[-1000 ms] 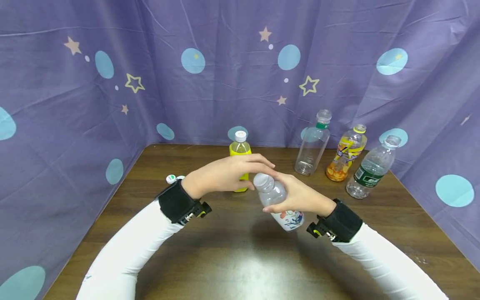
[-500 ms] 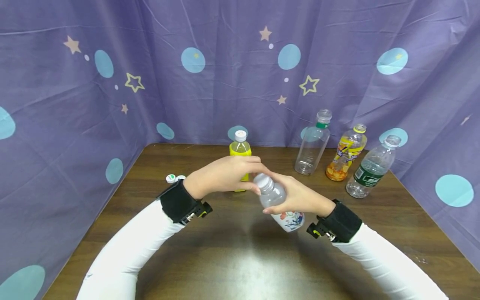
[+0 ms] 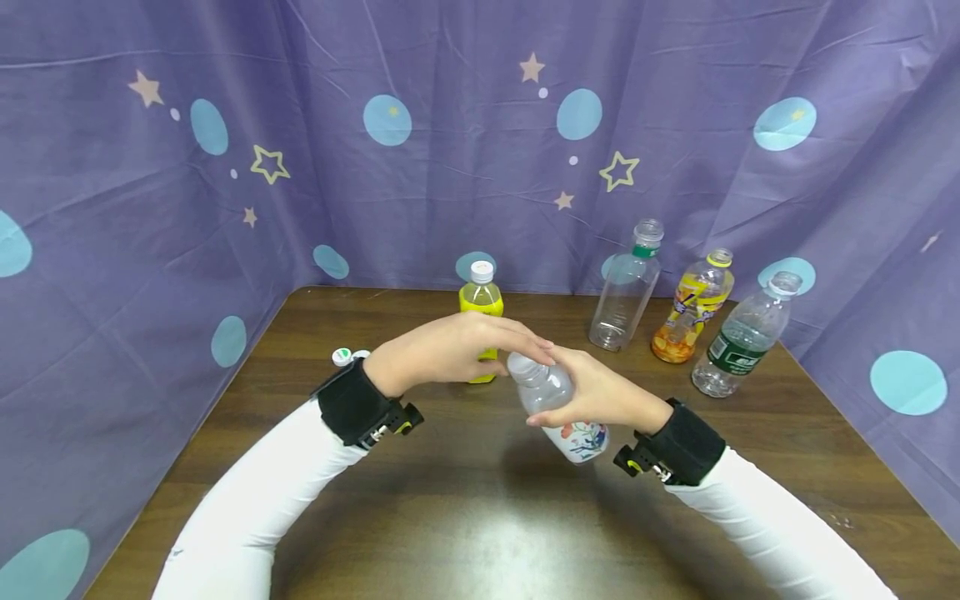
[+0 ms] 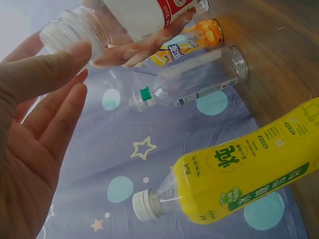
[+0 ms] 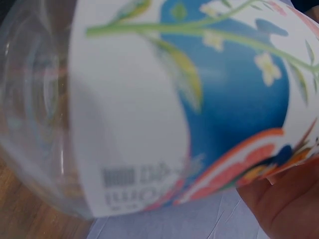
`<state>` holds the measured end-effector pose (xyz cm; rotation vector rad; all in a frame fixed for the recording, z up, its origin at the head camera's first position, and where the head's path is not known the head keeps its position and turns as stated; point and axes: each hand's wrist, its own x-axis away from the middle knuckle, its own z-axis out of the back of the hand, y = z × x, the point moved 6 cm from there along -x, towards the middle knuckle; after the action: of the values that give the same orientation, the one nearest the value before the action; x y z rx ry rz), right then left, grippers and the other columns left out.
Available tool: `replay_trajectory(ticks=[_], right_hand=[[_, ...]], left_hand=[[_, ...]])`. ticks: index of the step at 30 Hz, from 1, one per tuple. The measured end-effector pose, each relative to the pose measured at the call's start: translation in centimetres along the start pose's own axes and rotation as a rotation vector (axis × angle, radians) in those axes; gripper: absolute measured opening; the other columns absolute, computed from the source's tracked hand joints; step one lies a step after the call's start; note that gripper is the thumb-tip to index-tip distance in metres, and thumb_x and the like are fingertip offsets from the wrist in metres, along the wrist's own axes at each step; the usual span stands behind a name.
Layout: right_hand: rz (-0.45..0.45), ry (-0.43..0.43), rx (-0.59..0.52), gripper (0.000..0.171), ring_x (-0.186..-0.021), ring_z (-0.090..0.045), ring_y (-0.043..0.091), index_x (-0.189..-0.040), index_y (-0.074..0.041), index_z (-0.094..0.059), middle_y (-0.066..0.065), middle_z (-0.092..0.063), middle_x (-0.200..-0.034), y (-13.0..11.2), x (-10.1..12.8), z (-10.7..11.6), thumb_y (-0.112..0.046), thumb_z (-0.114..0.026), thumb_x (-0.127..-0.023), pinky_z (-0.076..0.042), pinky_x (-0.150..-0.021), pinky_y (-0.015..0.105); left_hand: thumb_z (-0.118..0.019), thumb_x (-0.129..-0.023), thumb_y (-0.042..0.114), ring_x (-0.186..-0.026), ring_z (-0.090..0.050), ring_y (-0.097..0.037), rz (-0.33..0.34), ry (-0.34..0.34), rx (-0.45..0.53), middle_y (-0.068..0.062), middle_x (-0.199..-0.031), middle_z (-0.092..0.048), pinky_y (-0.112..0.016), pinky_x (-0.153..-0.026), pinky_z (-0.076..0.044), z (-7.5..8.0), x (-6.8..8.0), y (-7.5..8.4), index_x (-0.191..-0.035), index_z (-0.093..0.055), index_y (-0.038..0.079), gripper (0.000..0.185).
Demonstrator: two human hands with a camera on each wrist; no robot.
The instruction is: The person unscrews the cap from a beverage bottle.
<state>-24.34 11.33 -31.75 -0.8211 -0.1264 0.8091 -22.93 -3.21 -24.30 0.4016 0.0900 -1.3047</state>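
My right hand (image 3: 588, 387) grips a clear plastic bottle (image 3: 553, 394) around its upper body, tilted with its capped end up and to the left. Its white label (image 5: 134, 109) carries blue and fruit artwork. At the neck, the thumb and index finger of my left hand (image 3: 453, 350) span the white bottle cap (image 4: 65, 37); the thumb tip overlaps the cap's ribbed side in the left wrist view, and the other fingers stretch out beyond it. Behind the left hand stands a yellow-labelled bottle (image 4: 249, 172) with a white cap, partly hidden in the head view.
Two loose white caps (image 3: 342, 357) lie left of the left wrist. At the back right stand three uncapped bottles: a tall clear one (image 3: 624, 300), a yellow-and-orange one (image 3: 692, 304) and a green-labelled one (image 3: 742, 340). A purple curtain (image 3: 450, 167) hangs behind the wooden table (image 3: 420, 517).
Since half a second ago, my left thumb has shifted left along the cap and the left fingers have reached further right over it. The right hand and its bottle stay nearly still.
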Motion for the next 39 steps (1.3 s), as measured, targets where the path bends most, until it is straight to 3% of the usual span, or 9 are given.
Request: replay_trajectory(ticks=[5,11,14,17,20,23,27,32,39], right_hand=[[-0.014,-0.021,-0.036,0.077,-0.076,-0.066,0.016,-0.137,-0.012,-0.043,0.008,-0.062,-0.106,0.28,0.06,-0.25,-0.029,-0.084,-0.074,-0.057,-0.059,0.031],[-0.034,-0.050,-0.097,0.085,-0.073,-0.066,0.018,-0.144,-0.014,-0.036,0.009,-0.060,-0.108,0.60,0.31,-0.75,-0.026,-0.084,-0.075,-0.056,-0.050,0.033],[-0.021,-0.036,-0.066,0.080,-0.072,-0.066,0.015,-0.140,-0.013,-0.040,0.008,-0.061,-0.106,0.50,0.30,-0.73,-0.028,-0.084,-0.074,-0.057,-0.053,0.032],[0.021,0.006,0.014,0.072,-0.078,-0.065,0.012,-0.131,-0.012,-0.047,0.004,-0.063,-0.105,0.25,0.18,-0.40,-0.030,-0.085,-0.073,-0.057,-0.063,0.029],[0.037,0.026,0.043,0.072,-0.086,-0.063,0.013,-0.131,-0.014,-0.048,0.003,-0.063,-0.109,0.12,0.15,-0.18,-0.030,-0.085,-0.072,-0.056,-0.071,0.029],[0.024,0.012,0.014,0.073,-0.086,-0.064,0.014,-0.134,-0.016,-0.047,0.003,-0.063,-0.110,0.27,0.15,-0.23,-0.029,-0.085,-0.073,-0.057,-0.070,0.030],[-0.001,-0.017,-0.029,0.073,-0.076,-0.066,0.013,-0.134,-0.018,-0.045,0.003,-0.064,-0.105,0.45,0.16,-0.45,-0.030,-0.084,-0.074,-0.057,-0.062,0.031],[-0.029,-0.048,-0.105,0.076,-0.062,-0.066,0.017,-0.137,-0.019,-0.042,0.007,-0.063,-0.102,0.48,0.19,-0.67,-0.027,-0.084,-0.075,-0.055,-0.048,0.033],[0.015,-0.030,-0.038,0.085,-0.079,-0.065,0.013,-0.144,-0.016,-0.038,0.002,-0.062,-0.107,0.38,0.08,-0.57,-0.030,-0.084,-0.074,-0.057,-0.058,0.030]], left_hand=[[-0.074,-0.083,0.003,-0.116,-0.058,-0.009,0.040,-0.003,-0.023,0.004,-0.124,-0.065,-0.020,-0.099,-0.045,-0.22,-0.06,-0.19,-0.123,-0.066,0.015,0.043],[-0.078,-0.080,0.034,-0.092,-0.060,-0.003,0.149,-0.030,-0.078,0.006,-0.110,-0.066,-0.018,-0.086,-0.049,-0.64,-0.12,-0.73,-0.123,-0.065,0.015,0.049],[-0.076,-0.079,0.040,-0.098,-0.059,-0.002,0.156,-0.032,-0.080,0.007,-0.117,-0.065,-0.019,-0.089,-0.048,-0.65,-0.05,-0.84,-0.129,-0.061,0.017,0.056],[-0.080,-0.077,0.035,-0.116,-0.054,-0.004,0.118,-0.020,-0.044,0.006,-0.131,-0.059,-0.022,-0.099,-0.044,-0.50,-0.01,-0.81,-0.138,-0.054,0.018,0.068],[-0.083,-0.076,0.020,-0.127,-0.048,-0.008,0.070,0.000,-0.002,0.003,-0.139,-0.053,-0.023,-0.103,-0.042,-0.28,0.05,-0.66,-0.139,-0.052,0.018,0.070],[-0.080,-0.078,0.005,-0.128,-0.050,-0.012,0.026,0.016,0.011,0.001,-0.138,-0.054,-0.020,-0.098,-0.045,-0.17,0.07,-0.43,-0.129,-0.062,0.018,0.056],[-0.074,-0.081,-0.001,-0.119,-0.056,-0.012,0.000,0.022,0.009,0.000,-0.129,-0.060,-0.019,-0.093,-0.048,-0.16,0.06,-0.13,-0.118,-0.069,0.017,0.041],[-0.076,-0.082,0.007,-0.108,-0.059,-0.010,0.013,0.023,-0.023,0.002,-0.118,-0.063,-0.019,-0.093,-0.048,-0.19,0.02,-0.11,-0.119,-0.069,0.015,0.038],[-0.078,-0.081,0.031,-0.084,-0.061,-0.007,0.088,0.015,-0.054,0.003,-0.098,-0.060,-0.014,-0.079,-0.050,-0.48,-0.18,-0.51,-0.117,-0.068,0.010,0.043]])
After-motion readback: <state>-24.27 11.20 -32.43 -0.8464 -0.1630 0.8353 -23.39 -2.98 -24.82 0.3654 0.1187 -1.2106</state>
